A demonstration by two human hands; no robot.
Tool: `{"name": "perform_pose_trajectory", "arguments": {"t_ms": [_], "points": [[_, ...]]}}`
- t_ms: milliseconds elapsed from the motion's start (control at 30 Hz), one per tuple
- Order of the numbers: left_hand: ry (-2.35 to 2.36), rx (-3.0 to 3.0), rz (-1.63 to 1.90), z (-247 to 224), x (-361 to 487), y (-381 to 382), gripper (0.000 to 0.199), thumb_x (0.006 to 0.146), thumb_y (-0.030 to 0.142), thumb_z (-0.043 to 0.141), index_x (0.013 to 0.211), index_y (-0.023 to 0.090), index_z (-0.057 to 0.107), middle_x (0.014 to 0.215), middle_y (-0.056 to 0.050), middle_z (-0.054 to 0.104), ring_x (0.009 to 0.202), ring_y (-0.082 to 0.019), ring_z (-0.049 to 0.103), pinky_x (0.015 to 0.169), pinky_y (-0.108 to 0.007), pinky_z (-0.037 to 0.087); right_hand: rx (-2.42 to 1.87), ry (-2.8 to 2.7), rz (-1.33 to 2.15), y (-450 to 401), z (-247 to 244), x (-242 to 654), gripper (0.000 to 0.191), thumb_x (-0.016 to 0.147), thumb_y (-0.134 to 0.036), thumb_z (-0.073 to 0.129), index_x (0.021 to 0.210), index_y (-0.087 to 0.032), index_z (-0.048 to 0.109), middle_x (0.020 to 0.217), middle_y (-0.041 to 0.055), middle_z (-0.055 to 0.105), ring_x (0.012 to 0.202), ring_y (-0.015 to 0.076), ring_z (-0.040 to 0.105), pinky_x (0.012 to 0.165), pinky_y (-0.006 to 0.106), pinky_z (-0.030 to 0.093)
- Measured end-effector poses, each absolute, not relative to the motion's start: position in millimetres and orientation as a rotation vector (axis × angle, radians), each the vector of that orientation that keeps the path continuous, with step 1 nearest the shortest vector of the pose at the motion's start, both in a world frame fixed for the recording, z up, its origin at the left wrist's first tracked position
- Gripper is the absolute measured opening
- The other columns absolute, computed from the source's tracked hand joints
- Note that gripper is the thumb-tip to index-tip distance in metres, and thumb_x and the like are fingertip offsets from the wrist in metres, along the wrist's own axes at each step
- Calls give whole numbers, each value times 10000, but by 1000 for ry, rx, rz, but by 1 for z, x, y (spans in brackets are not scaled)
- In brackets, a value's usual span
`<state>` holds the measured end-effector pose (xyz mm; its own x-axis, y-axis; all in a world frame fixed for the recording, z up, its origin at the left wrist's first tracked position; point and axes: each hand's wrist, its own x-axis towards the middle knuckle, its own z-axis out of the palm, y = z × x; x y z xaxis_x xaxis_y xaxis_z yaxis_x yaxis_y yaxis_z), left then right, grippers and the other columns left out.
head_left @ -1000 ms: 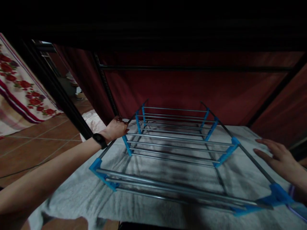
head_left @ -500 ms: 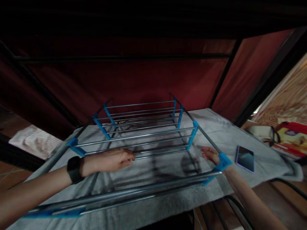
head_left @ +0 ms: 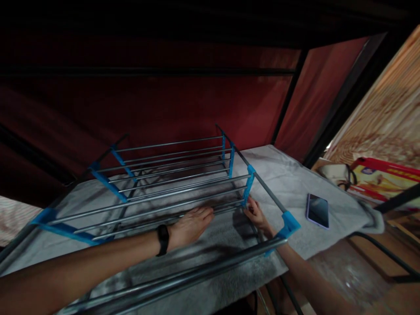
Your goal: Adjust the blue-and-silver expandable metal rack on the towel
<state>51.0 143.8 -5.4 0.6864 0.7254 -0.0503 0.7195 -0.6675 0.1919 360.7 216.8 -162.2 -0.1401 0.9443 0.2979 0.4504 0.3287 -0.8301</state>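
A rack of grey metal tubes [head_left: 197,199] with blue plastic connectors [head_left: 248,186] lies on a pale cloth [head_left: 282,175]. My left hand [head_left: 193,225], a dark band on its wrist, reaches across the rack. Its fingers bend over the lowest rod of the second tier from the front; the fingertips are partly hidden. My right hand [head_left: 257,216] comes in past the near right corner connector [head_left: 290,225]. Its thumb and fingers close around the bottom end of the second connector on the right side, where that rod meets it.
A phone [head_left: 317,211] lies on the cloth to the right of the rack. Farther right are a red and yellow box [head_left: 383,181] and a pale item with a dark strap [head_left: 334,174]. Dark metal frame bars [head_left: 290,98] and red fabric [head_left: 170,105] stand behind.
My left hand has moved right along the rod. My right hand has gone from beside the front corner to the second connector. The view has shifted, so the rack sits farther left.
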Motion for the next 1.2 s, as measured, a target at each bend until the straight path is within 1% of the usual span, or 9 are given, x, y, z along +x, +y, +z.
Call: {"name": "perform_pose_trajectory", "arguments": {"t_ms": [100,200,367,433,500,633,867,1067,1200], "points": [[1277,2742,153,-15,70,159,483,916,165,410,1398,186,433,1479,-128,450,1369,-269,410,1138,-443,326,-1239,-1685,719,223,-157,355,575,858,-459,539,1367,-212,434,1330,126,537,1198,289,530,1003,475,458],[1308,2670,195,-26,83,179,527,906,161,435,1431,177,391,1476,-136,457,1363,-267,421,1124,-444,353,-1165,-1734,705,229,-138,349,476,874,-383,522,1314,-211,461,1328,120,552,1241,275,504,1069,479,402],[1299,2460,225,-44,97,209,421,952,213,415,1368,182,471,1385,-127,558,1249,-260,538,1036,-422,441,-1201,-1810,702,235,-117,347,307,874,-306,492,1169,-221,507,1134,81,650,1066,254,612,947,447,498],[1314,2388,236,-52,101,216,358,978,246,374,1289,187,542,1305,-113,617,1168,-254,590,988,-409,467,-1220,-1818,705,237,-118,347,311,870,-291,491,1169,-204,497,1081,80,665,995,248,641,899,426,517],[1342,2344,263,-58,104,220,342,997,282,334,1206,192,589,1226,-102,654,1085,-238,623,943,-384,482,-1258,-1818,691,239,-121,347,351,867,-276,496,1208,-192,477,1089,92,669,987,251,651,886,419,519],[1387,2319,307,-66,105,222,358,1005,342,304,1122,192,607,1141,-97,672,1000,-220,631,893,-353,480,-1358,-1830,628,241,-122,344,394,884,-251,481,1275,-214,455,1102,91,677,998,253,660,871,400,519],[1480,2343,305,-73,105,229,341,992,331,313,1109,199,604,1025,-91,690,900,-235,635,817,-367,476,-1483,-1900,504,241,-117,342,371,915,-353,483,1237,-169,473,932,100,701,838,277,691,714,369,530],[1456,2344,327,-79,105,230,350,999,360,302,1091,199,599,1011,-100,691,868,-230,636,802,-366,468,-1538,-1926,462,242,-117,343,308,925,-324,435,1186,-175,506,866,95,698,755,266,688,649,349,506],[1475,2334,280,-79,106,229,362,1001,368,291,1101,196,593,1033,-105,691,882,-241,643,789,-374,474,-1538,-1932,450,243,-119,343,317,927,-326,422,1192,-169,500,897,96,694,770,249,680,672,344,501]]}}
